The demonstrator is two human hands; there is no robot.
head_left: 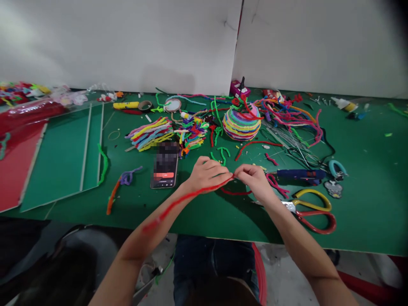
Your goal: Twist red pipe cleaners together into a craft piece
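A long red pipe cleaner [188,195] runs from my fingertips back over my left forearm, its loose end blurred. My left hand [208,175] is closed, pinching it near one end. Fingertip to fingertip with it, my right hand [254,179] pinches the same end of the stem. Under the hands, a curved red piece [234,192] lies on the green table. Just beyond them are short green pieces [223,153] and another red pipe cleaner [255,144]. Right of my right hand lie a blue glue gun [298,175] and scissors [314,208] with yellow and orange handles.
A striped multicoloured ball [242,123] stands at the back, near tangled pipe cleaners [293,112] and thin wires [295,144]. To the left lie a phone [165,165], bundled stems [151,132], an orange-and-purple piece [118,187] and a green board [63,157]. White panels [127,42] rise behind.
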